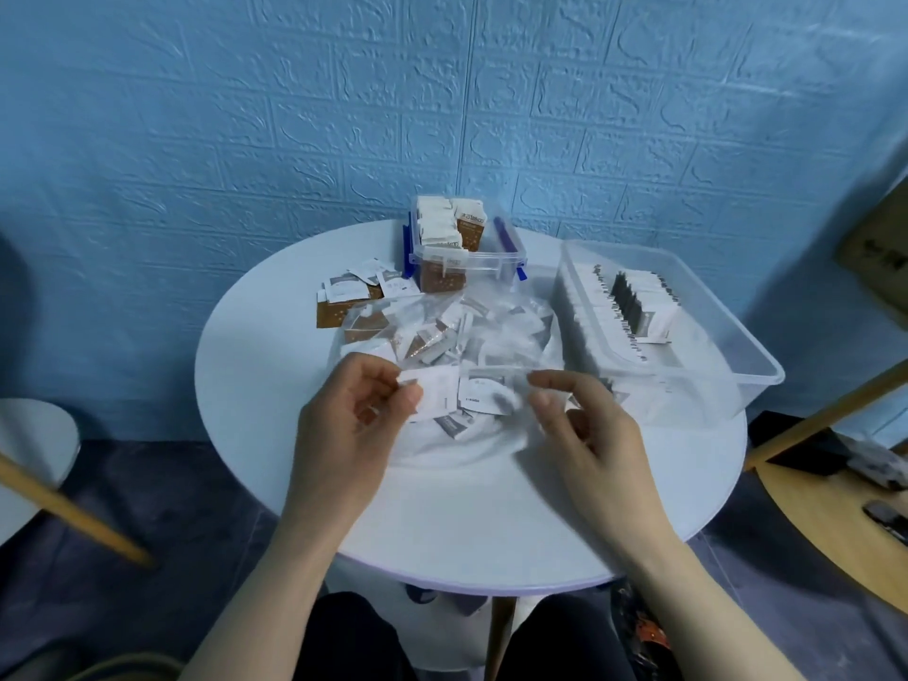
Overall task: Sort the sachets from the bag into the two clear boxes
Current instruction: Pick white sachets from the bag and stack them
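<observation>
Nearest the camera, both forearms extend over the round white surface [442,523]. The left hand [344,415] has its fingers curled, and its grip pinches a white sachet [432,393] between thumb and fingertips at the near mouth of the clear bag [491,346]. The right hand [584,435] is just beside it, thumb and forefinger drawn together at the bag's near edge; the film is transparent and the area is blurred, so it cannot be told whether this grip has hold of the bag. The bag lies flat across the middle of the surface and contains a loose heap of sachets [442,336], some white and grey, some brown. To the far left of the bag, a small group of loose sachets [358,292] rests directly on the surface, white ones overlapping a brown one. Right of the bag, touching or nearly touching it, stands the large clear box [727,336], which holds a row of white sachets [629,307] standing on edge, with dark ones in the middle of the row. Furthest away, at the rear edge of the surface, stands the small clear box [491,260] with blue latches, packed with upright brown-and-white sachets [457,228] that rise above its rim. Behind the surface is a blue embossed wall [442,90].
</observation>
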`<state>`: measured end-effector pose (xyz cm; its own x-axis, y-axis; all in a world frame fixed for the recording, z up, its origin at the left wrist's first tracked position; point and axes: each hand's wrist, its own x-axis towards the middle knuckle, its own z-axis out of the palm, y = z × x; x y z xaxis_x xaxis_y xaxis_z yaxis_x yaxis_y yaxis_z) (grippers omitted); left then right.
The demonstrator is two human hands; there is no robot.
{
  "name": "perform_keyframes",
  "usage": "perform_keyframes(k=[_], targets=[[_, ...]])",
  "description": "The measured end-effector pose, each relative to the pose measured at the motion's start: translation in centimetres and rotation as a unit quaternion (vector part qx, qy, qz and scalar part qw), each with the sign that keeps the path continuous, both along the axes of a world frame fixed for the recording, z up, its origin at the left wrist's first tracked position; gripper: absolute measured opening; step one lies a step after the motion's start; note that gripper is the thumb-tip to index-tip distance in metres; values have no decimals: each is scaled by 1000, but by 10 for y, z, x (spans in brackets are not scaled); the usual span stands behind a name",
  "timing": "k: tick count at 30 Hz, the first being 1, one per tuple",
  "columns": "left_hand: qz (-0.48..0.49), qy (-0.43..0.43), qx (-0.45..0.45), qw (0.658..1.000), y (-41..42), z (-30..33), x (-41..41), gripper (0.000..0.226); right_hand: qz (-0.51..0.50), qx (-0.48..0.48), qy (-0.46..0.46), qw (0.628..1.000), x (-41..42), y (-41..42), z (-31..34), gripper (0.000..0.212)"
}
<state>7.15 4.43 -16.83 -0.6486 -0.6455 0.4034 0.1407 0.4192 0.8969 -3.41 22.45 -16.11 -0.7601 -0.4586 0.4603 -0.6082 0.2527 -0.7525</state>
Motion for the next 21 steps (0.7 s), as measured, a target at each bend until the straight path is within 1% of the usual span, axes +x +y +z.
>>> perform_keyframes(k=[1,3,6,7,10,11,12,14,17,21], targets=[[17,20,21,999,0,0,1,15,-9,22,3,1000,-5,0,2,19],[45,51,54,996,1,1,2,15,-14,113,56,992,-12,-4,6,22],[52,54,78,994,1,2,4,13,-59,214,89,971,-12,-14,17,25],[50,47,77,995,1,2,3,13,-80,248,100,960,-11,-17,21,31],[35,22,58,997,1,2,2,11,-136,362,132,913,-8,-31,27,55],[31,16,55,998,1,2,2,12,-151,385,140,900,-8,-36,27,58],[28,10,51,998,1,2,2,13,-161,396,148,892,-7,-41,26,58],[18,-4,41,999,0,2,3,17,-162,395,138,894,-7,-47,24,56],[-9,-26,24,999,1,1,4,21,-155,350,96,919,-8,-46,22,52],[-35,-47,5,998,1,0,4,16,-132,275,116,945,-3,-34,22,29]])
